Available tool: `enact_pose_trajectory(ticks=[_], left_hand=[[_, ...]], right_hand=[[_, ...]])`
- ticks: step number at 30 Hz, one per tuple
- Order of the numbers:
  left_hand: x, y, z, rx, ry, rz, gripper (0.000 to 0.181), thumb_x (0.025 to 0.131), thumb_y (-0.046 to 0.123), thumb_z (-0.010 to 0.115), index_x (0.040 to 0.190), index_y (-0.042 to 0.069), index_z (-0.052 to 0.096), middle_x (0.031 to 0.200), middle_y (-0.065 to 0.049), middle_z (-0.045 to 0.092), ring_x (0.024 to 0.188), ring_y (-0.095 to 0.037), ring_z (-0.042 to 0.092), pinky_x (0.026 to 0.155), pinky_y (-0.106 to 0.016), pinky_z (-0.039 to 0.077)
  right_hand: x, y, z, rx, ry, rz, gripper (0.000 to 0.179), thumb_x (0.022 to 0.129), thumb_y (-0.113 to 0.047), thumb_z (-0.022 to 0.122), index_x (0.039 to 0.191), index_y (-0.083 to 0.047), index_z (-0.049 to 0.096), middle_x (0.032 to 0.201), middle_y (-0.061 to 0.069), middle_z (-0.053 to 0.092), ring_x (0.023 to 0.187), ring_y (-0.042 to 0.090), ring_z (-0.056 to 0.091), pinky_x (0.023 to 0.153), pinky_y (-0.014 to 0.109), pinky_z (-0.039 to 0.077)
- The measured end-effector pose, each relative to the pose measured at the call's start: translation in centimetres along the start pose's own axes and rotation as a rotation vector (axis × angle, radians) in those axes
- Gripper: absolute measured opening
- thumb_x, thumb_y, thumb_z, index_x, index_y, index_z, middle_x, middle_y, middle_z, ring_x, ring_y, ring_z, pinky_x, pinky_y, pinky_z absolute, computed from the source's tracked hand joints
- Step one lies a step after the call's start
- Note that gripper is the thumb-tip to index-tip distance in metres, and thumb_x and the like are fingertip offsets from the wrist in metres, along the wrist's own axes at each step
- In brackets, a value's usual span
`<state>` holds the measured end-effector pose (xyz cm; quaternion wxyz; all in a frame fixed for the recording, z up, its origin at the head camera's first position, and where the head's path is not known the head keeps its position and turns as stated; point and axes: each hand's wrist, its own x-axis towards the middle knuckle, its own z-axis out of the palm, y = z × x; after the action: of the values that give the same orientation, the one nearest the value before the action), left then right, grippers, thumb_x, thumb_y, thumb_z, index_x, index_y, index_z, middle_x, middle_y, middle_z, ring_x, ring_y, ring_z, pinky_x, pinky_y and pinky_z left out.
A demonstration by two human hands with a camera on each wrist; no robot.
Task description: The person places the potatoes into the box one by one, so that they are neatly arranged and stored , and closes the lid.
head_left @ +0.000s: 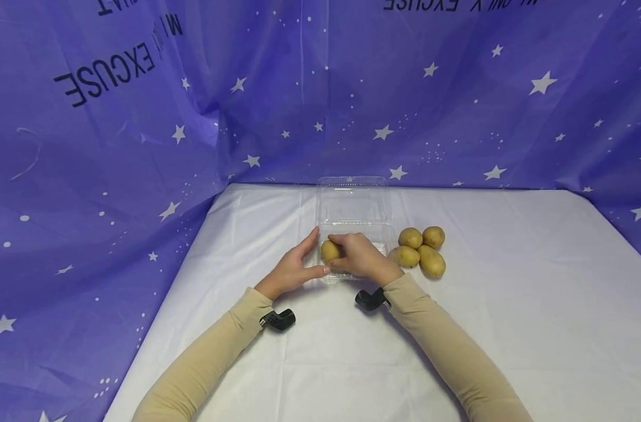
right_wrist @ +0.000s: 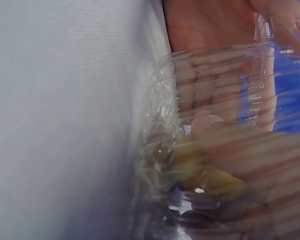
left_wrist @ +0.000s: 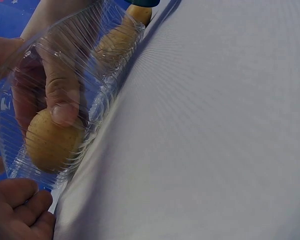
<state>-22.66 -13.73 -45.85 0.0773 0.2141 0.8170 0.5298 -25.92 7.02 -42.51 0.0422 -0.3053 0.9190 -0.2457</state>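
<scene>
A clear plastic clamshell container (head_left: 354,231) stands on the table with its lid (head_left: 354,202) raised at the back. Inside its left part, my right hand (head_left: 360,256) grips a potato (head_left: 330,251) between thumb and fingers. The left wrist view shows that potato (left_wrist: 54,142) low in the container, seen through the ribbed wall. My left hand (head_left: 294,268) steadies the container's front left corner, thumb by the front rim and fingers along the left side. In the right wrist view, the left hand's fairly straight fingers (right_wrist: 205,85) show through the plastic.
Several loose potatoes (head_left: 432,262) lie grouped just right of the container. A white cloth (head_left: 510,305) covers the table. Behind and to the left hangs a purple-blue, star-printed curtain (head_left: 278,105). Each wrist carries a small black camera (head_left: 370,299).
</scene>
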Motion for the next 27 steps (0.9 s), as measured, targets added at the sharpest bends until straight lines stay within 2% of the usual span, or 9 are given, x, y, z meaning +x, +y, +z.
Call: enact_pose_trajectory(ticks=[8,15,20,24,26,27], left_hand=[[0.1,0.0,0.1,-0.006,-0.002,0.01,0.098,0.089,0.028,0.074,0.164,0.006,0.014,0.17,-0.017,0.018,0.158,-0.031,0.019,0.131,-0.048,0.015],[0.1,0.2,0.2,0.003,-0.007,-0.009,0.099,0.089,0.03,0.074,0.164,0.007,0.014,0.17,-0.017,0.018,0.158,-0.032,0.019,0.131,-0.048,0.015],[0.1,0.2,0.2,-0.003,-0.008,-0.016,0.1,0.088,0.028,0.074,0.164,0.009,0.013,0.171,-0.015,0.016,0.159,-0.031,0.018,0.131,-0.046,0.014],[0.1,0.1,0.2,0.006,0.002,-0.017,0.099,0.088,0.026,0.074,0.164,0.009,0.013,0.171,-0.014,0.016,0.159,-0.029,0.018,0.132,-0.044,0.013],[0.1,0.0,0.2,0.01,0.006,-0.019,0.1,0.087,0.026,0.074,0.165,0.01,0.013,0.171,-0.013,0.017,0.159,-0.028,0.018,0.132,-0.044,0.013],[0.0,0.1,0.2,0.013,0.008,-0.019,0.1,0.087,0.025,0.074,0.165,0.01,0.013,0.171,-0.013,0.017,0.159,-0.029,0.018,0.132,-0.044,0.013]], right_hand=[[0.0,0.1,-0.2,0.015,0.0,0.023,0.064,0.084,-0.016,0.082,0.139,0.007,0.058,0.122,0.019,0.073,0.102,0.027,0.072,0.095,0.04,0.059],[-0.8,0.3,-1.0,0.038,0.039,-0.015,0.063,0.085,-0.018,0.081,0.137,0.009,0.058,0.133,0.023,0.067,0.121,0.036,0.067,0.104,0.045,0.057],[-1.8,0.7,-2.8,0.075,0.096,-0.025,0.06,0.089,-0.02,0.077,0.138,0.008,0.058,0.138,0.023,0.063,0.128,0.039,0.062,0.11,0.049,0.052],[-3.3,1.3,-4.9,0.057,0.159,-0.01,0.058,0.092,-0.023,0.074,0.139,0.006,0.058,0.139,0.022,0.063,0.13,0.039,0.06,0.111,0.051,0.05],[-4.2,1.9,-5.9,0.045,0.194,-0.001,0.056,0.093,-0.023,0.073,0.139,0.006,0.059,0.139,0.021,0.064,0.129,0.039,0.061,0.111,0.052,0.05],[-4.6,2.3,-6.3,0.043,0.213,0.007,0.055,0.094,-0.022,0.072,0.139,0.005,0.059,0.138,0.021,0.064,0.12,0.039,0.067,0.108,0.052,0.052]])
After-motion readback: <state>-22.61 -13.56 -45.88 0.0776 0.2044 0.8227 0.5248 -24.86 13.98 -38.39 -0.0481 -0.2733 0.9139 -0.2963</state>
